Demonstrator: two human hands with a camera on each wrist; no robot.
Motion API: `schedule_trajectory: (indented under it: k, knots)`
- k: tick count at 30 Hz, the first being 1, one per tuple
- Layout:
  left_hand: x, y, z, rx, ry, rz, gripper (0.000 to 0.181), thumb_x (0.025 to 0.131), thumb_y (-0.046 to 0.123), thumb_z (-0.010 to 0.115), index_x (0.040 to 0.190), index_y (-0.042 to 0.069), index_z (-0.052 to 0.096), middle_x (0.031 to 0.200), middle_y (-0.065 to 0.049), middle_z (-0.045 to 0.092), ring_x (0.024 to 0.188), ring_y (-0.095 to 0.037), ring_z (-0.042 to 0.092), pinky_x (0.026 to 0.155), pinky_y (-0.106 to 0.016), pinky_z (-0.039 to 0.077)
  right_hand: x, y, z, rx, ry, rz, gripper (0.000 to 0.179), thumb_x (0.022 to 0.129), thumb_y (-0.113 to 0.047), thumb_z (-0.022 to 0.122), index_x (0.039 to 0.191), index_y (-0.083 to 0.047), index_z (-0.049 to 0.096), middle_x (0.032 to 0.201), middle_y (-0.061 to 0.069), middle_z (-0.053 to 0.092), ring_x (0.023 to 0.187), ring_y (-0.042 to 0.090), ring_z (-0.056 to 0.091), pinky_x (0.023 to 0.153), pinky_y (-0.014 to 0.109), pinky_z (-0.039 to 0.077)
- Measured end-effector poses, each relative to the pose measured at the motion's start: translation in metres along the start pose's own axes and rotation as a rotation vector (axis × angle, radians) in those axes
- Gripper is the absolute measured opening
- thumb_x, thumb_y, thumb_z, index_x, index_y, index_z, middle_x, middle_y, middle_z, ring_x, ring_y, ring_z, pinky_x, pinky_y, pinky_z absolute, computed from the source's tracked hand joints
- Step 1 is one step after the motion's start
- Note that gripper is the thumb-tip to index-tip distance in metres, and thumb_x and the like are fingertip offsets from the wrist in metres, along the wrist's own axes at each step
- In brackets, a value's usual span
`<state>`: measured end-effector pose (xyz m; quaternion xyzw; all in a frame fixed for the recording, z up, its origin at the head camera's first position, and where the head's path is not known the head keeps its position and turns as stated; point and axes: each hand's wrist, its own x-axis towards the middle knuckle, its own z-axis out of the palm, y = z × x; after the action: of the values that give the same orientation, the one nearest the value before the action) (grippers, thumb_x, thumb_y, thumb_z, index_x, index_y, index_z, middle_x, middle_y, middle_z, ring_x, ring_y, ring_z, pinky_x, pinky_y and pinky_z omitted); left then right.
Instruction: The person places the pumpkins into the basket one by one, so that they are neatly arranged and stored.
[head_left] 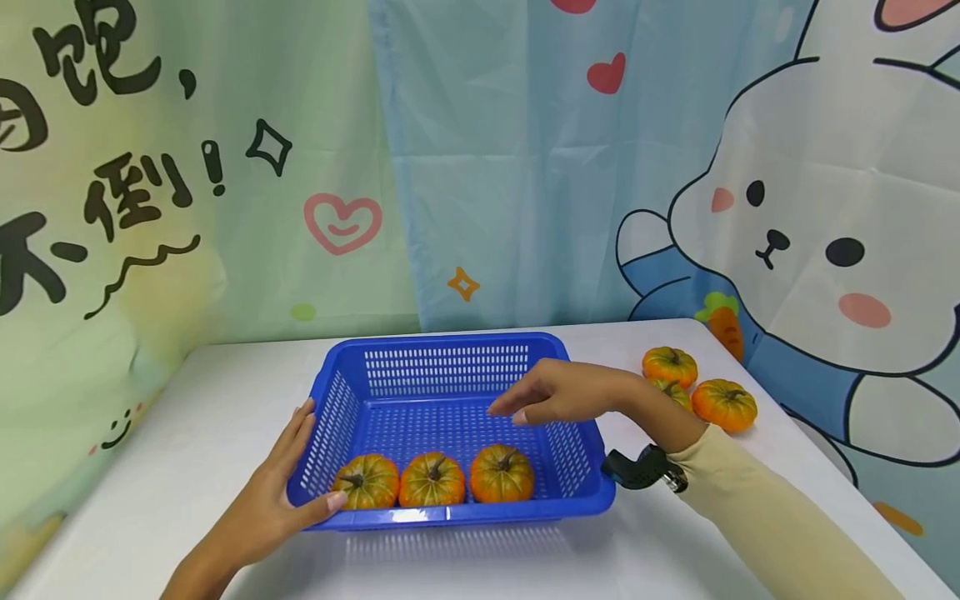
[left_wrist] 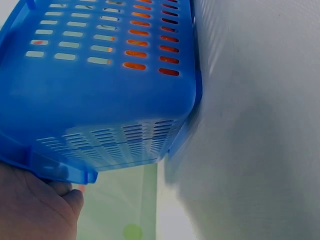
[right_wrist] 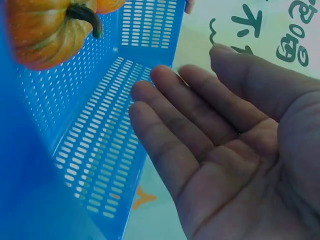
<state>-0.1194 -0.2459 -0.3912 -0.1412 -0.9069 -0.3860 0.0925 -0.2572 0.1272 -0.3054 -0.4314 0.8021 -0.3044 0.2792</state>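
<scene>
A blue plastic basket (head_left: 465,515) with slotted walls sits on the white table. Three small orange-and-green pumpkins, the left one (head_left: 366,482), the middle one (head_left: 432,480) and the right one (head_left: 502,473), line its front wall inside. My left hand (head_left: 281,492) holds the basket's front left corner, thumb over the rim and fingers along the outer left side. Above the basket's right half hovers my right hand (head_left: 558,392), fingers loosely bent and palm empty in the right wrist view. A pumpkin (right_wrist: 50,30) shows beyond that hand's fingers.
Three more pumpkins, one at the back (head_left: 670,365), one partly hidden (head_left: 672,392) and one in front (head_left: 724,405), cluster on the table (head_left: 247,400) right of the basket. A printed curtain (head_left: 480,167) hangs behind. A black band (head_left: 637,468) circles the right wrist.
</scene>
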Motion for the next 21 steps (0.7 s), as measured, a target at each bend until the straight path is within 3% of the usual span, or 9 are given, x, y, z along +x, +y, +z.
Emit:
schedule_trajectory:
  k: [7, 12, 21]
  knots:
    - [0.0, 0.0, 0.0, 0.005, 0.001, 0.001, 0.099, 0.08, 0.033, 0.076, 0.154, 0.0, 0.018, 0.163, -0.007, 0.005, 0.143, -0.045, 0.01, 0.1, -0.074, 0.022, -0.011, 0.009, -0.004, -0.004, 0.192, -0.023, 0.03, 0.099, -0.014, 0.057, 0.124, -0.003, 0.066, 0.118, 0.008, 0.068, 0.112, 0.024, 0.063, 0.09, 0.036, 0.052]
    - [0.0, 0.0, 0.0, 0.004, 0.002, 0.001, 0.099, 0.08, 0.033, 0.076, 0.154, 0.0, 0.018, 0.163, -0.008, 0.005, 0.143, -0.045, 0.01, 0.1, -0.074, 0.021, -0.02, 0.016, -0.007, -0.036, 0.271, -0.05, 0.029, 0.1, -0.014, 0.055, 0.124, -0.002, 0.066, 0.117, 0.009, 0.068, 0.111, 0.024, 0.063, 0.092, 0.039, 0.051]
    - [0.0, 0.0, 0.0, 0.006, 0.001, 0.002, 0.099, 0.08, 0.033, 0.076, 0.154, -0.001, 0.018, 0.163, -0.009, 0.005, 0.143, -0.046, 0.01, 0.1, -0.074, 0.022, -0.038, 0.021, -0.003, -0.002, 0.417, 0.044, 0.03, 0.099, -0.016, 0.056, 0.126, -0.004, 0.065, 0.116, 0.008, 0.069, 0.112, 0.026, 0.063, 0.09, 0.04, 0.052]
